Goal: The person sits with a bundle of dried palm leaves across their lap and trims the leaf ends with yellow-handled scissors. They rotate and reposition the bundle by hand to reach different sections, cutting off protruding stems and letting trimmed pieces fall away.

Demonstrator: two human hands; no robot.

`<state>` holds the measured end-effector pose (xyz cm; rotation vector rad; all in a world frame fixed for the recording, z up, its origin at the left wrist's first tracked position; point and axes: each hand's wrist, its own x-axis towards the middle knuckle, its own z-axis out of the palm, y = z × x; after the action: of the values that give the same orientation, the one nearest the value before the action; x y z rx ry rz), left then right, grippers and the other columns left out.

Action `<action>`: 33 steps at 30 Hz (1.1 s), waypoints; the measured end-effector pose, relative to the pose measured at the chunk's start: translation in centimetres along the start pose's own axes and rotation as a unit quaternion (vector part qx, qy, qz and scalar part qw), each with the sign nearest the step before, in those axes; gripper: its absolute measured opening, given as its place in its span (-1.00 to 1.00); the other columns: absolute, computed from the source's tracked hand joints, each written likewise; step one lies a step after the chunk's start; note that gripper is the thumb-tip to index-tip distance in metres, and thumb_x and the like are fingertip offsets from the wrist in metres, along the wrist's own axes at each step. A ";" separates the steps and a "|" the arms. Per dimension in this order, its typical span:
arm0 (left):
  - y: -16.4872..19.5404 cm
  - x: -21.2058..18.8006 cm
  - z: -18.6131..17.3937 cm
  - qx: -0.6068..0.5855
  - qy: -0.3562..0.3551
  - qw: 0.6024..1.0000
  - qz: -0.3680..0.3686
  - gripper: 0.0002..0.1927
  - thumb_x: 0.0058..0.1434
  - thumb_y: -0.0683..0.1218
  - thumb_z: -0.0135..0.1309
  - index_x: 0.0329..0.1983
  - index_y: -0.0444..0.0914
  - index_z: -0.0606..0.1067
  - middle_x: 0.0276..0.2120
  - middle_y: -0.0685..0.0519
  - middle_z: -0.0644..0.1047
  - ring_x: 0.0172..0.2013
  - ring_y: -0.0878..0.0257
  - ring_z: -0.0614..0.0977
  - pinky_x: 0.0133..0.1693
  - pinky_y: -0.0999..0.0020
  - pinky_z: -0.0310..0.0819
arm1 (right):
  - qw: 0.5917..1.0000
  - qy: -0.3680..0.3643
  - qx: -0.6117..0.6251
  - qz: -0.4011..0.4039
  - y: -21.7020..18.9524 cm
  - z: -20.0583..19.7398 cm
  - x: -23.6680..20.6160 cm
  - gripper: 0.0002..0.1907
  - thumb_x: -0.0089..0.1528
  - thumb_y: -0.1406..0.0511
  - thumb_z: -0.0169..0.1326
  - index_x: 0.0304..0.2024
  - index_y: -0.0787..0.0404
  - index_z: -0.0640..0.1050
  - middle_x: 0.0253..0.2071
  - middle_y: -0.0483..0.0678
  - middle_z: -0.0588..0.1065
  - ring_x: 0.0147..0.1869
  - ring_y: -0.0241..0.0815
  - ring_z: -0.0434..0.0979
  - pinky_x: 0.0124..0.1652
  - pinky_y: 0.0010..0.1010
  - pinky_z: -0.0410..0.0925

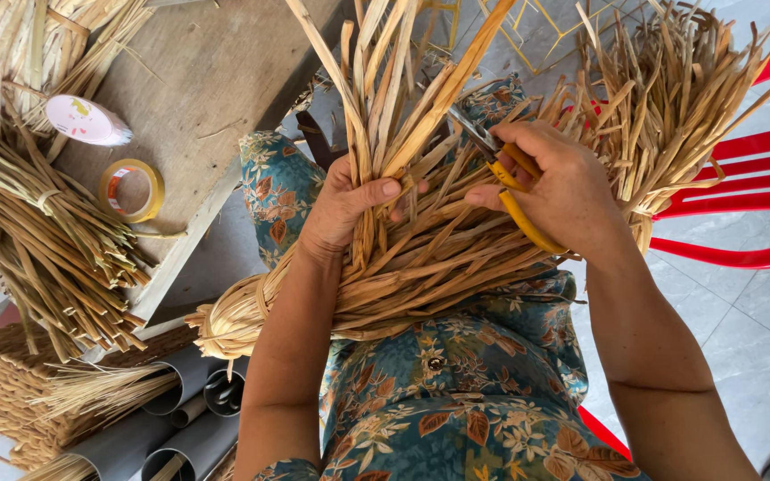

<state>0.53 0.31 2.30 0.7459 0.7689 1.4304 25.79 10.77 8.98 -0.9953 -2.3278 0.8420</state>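
Note:
A big bundle of dry tan straw strips (430, 258) lies across my lap, its tied end down at the left and loose ends fanning up and to the right. My left hand (345, 205) grips a bunch of upright strips in the middle of the bundle. My right hand (554, 187) holds yellow-handled scissors (514, 191), whose blades point up-left into the strips.
A wooden board (207, 80) at the left carries a yellow tape roll (131, 190), a white-pink roll (86, 120) and more straw bundles (37, 232). Grey pipes (180, 419) and a woven basket (2, 392) sit lower left. A red plastic chair (741, 191) stands at the right.

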 end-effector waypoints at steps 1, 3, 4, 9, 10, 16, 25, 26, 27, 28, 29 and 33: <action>0.0 0.0 0.0 -0.005 0.004 1.000 -0.005 -0.68 0.21 -0.16 0.30 -0.01 -0.36 0.57 -0.20 -0.21 0.66 -0.42 0.24 0.60 -0.39 0.38 0.50 | 1.000 -0.004 0.006 0.003 0.0 0.0 0.1 -0.24 -0.01 0.11 0.50 0.14 0.34 0.54 -0.16 0.00 0.55 -0.22 -0.24 0.57 -0.21 -0.41 0.47; 0.0 0.0 0.1 -0.010 0.004 1.000 -0.010 -0.69 0.20 -0.15 0.31 -0.03 -0.35 0.57 -0.25 -0.18 0.66 -0.43 0.25 0.58 -0.41 0.40 0.47 | 1.000 -0.010 0.026 0.001 -0.1 0.0 0.3 -0.25 0.00 0.11 0.49 0.13 0.33 0.54 -0.14 -0.01 0.55 -0.21 -0.24 0.57 -0.21 -0.41 0.47; 0.0 0.0 0.1 -0.010 0.000 1.000 -0.010 -0.70 0.21 -0.15 0.31 -0.04 -0.35 0.57 -0.28 -0.16 0.65 -0.44 0.26 0.58 -0.41 0.41 0.46 | 0.999 -0.013 0.040 -0.004 -0.1 0.0 0.3 -0.27 0.01 0.10 0.47 0.12 0.33 0.54 -0.13 -0.02 0.56 -0.18 -0.26 0.58 -0.20 -0.43 0.48; -0.1 0.1 -0.3 0.031 0.013 0.999 -0.008 -0.74 0.22 -0.15 0.30 -0.08 -0.35 0.57 -0.36 -0.09 0.63 -0.44 0.29 0.57 -0.43 0.45 0.42 | 1.000 -0.006 0.006 -0.008 0.0 -0.5 0.2 -0.25 0.00 0.08 0.48 0.13 0.30 0.55 -0.18 -0.03 0.55 -0.24 -0.28 0.54 -0.24 -0.43 0.45; -0.2 0.1 -0.4 0.032 0.016 0.999 -0.008 -0.74 0.22 -0.15 0.30 -0.08 -0.35 0.57 -0.37 -0.08 0.62 -0.44 0.29 0.58 -0.44 0.46 0.43 | 1.000 -0.003 0.008 -0.007 0.0 -0.5 0.2 -0.26 0.01 0.08 0.48 0.14 0.29 0.55 -0.17 -0.04 0.55 -0.23 -0.29 0.55 -0.23 -0.44 0.46; -0.8 0.1 -0.9 0.018 0.026 0.999 -0.009 -0.73 0.19 -0.19 0.31 -0.08 -0.36 0.57 -0.34 -0.02 0.62 -0.39 0.27 0.62 -0.47 0.46 0.42 | 1.000 -0.019 0.020 0.012 0.7 -0.1 0.1 -0.33 0.02 0.11 0.48 0.08 0.28 0.57 -0.23 -0.06 0.54 -0.28 -0.30 0.50 -0.28 -0.47 0.42; -1.5 0.0 -2.4 -0.017 0.030 0.999 -0.003 -0.70 0.16 -0.21 0.34 -0.06 -0.37 0.59 -0.30 -0.01 0.63 -0.37 0.23 0.65 -0.37 0.42 0.51 | 0.949 0.007 0.279 0.147 3.1 0.1 -0.7 -0.67 0.16 0.22 0.36 -0.08 0.22 0.62 -0.41 -0.18 0.49 -0.47 -0.46 0.36 -0.50 -0.61 0.22; -1.6 0.0 -2.5 -0.023 0.026 0.999 -0.001 -0.70 0.16 -0.20 0.35 -0.06 -0.37 0.59 -0.29 -0.01 0.63 -0.37 0.22 0.66 -0.34 0.40 0.54 | 0.942 0.022 0.306 0.137 3.3 0.0 -0.6 -0.69 0.19 0.24 0.34 -0.08 0.22 0.61 -0.37 -0.20 0.49 -0.44 -0.49 0.36 -0.48 -0.65 0.24; -1.6 0.1 -2.5 -0.023 0.020 1.000 -0.004 -0.70 0.15 -0.20 0.35 -0.06 -0.38 0.60 -0.29 -0.01 0.63 -0.37 0.23 0.65 -0.33 0.40 0.55 | 0.948 -0.001 0.299 0.111 3.5 -0.1 -0.3 -0.68 0.19 0.25 0.33 -0.05 0.22 0.60 -0.36 -0.20 0.48 -0.40 -0.49 0.39 -0.43 -0.65 0.29; -1.5 0.2 -2.5 -0.023 0.015 1.000 -0.007 -0.70 0.15 -0.20 0.35 -0.06 -0.38 0.60 -0.29 -0.01 0.64 -0.38 0.23 0.65 -0.31 0.40 0.56 | 0.952 -0.025 0.293 0.084 3.7 0.0 0.1 -0.66 0.19 0.26 0.32 -0.02 0.22 0.59 -0.35 -0.21 0.47 -0.36 -0.49 0.43 -0.38 -0.66 0.34; -1.5 0.2 -2.5 -0.023 0.009 1.000 -0.010 -0.69 0.14 -0.20 0.35 -0.06 -0.38 0.60 -0.29 0.00 0.64 -0.38 0.24 0.65 -0.30 0.40 0.57 | 0.955 -0.048 0.286 0.057 3.8 0.1 0.3 -0.64 0.19 0.27 0.32 0.01 0.22 0.58 -0.34 -0.21 0.47 -0.32 -0.48 0.46 -0.33 -0.66 0.39; -1.1 0.1 -2.3 0.016 0.009 0.999 -0.042 -0.73 0.14 -0.18 0.33 -0.12 -0.38 0.60 -0.41 -0.03 0.62 -0.46 0.28 0.62 -0.48 0.50 0.40 | 0.927 -0.074 0.356 0.093 3.8 0.4 1.3 -0.61 0.22 0.25 0.29 0.07 0.21 0.55 -0.26 -0.22 0.47 -0.19 -0.49 0.48 -0.17 -0.65 0.40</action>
<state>-0.75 0.39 0.06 0.7186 0.8300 1.3530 26.52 13.65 6.26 -0.8380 -1.7941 1.7250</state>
